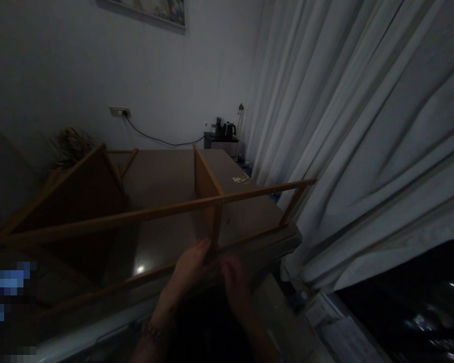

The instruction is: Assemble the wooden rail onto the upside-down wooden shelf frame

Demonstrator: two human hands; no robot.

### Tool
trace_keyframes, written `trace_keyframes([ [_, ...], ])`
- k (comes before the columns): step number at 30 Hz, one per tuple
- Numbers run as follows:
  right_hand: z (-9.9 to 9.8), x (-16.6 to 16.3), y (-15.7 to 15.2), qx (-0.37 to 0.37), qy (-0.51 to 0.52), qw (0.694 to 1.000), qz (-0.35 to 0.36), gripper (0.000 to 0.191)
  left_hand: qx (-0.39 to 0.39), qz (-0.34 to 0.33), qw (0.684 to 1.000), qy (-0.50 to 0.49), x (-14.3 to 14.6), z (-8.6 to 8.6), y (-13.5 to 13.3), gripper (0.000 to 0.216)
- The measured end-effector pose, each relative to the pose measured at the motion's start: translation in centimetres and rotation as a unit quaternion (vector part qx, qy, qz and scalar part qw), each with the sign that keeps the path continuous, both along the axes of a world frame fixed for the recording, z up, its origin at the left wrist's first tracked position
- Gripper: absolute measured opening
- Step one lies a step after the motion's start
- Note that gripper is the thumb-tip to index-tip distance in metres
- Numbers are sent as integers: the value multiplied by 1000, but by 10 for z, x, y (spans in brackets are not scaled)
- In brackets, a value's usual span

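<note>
Wooden rack (166, 207) seen lying on its side across the brown table (162, 174), stretched from the left edge to right of centre in the frame. Two boards are held upright between its rails: a large board (71, 201) at left, a narrower middle board (207, 176) at centre. Left hand (192, 259) placed at lower centre, against the foot of the short post beside the middle board; its fingers are bent close together, but whether the wood is gripped cannot be told. Right hand (235, 275) noted just beside it, blurred by motion; fingers seem partly curled, their spread and any hold cannot be made out. A bracelet (157, 330) is worn on the left wrist. White curtain (325, 126) hung down the right side; black kettle (230, 131) set on a small cabinet (225, 146), upper centre; dried stalks (71, 143) noted at left.
</note>
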State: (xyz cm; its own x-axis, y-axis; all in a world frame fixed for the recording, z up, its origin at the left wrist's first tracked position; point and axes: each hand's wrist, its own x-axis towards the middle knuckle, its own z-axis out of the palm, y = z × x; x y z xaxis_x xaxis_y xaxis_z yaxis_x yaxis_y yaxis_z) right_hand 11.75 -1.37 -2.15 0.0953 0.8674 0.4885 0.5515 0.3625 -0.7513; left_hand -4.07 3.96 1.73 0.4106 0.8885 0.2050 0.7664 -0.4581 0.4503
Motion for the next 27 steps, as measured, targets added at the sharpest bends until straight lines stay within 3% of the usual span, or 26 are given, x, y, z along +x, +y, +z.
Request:
trace_keyframes([
  [3,2,-3,-1,-77,100,992,4,18,-6,-6,1000,-8,0,0,1,45],
  [6,0,-4,0,-89,123,988,4,18,-10,-3,1000,-8,0,-1,1,47],
  [10,-10,2,6,21,-16,1000,-5,21,-1,4,1000,-3,0,-4,2,47],
  [14,-20,12,11,127,-138,982,12,26,-7,-3,1000,-13,0,-1,1,41],
  [22,-34,29,21,231,-231,945,23,24,-12,-4,1000,-16,0,-1,2,43],
  [27,-39,26,19,224,-226,948,5,25,-1,8,1000,-9,0,-6,2,45],
])
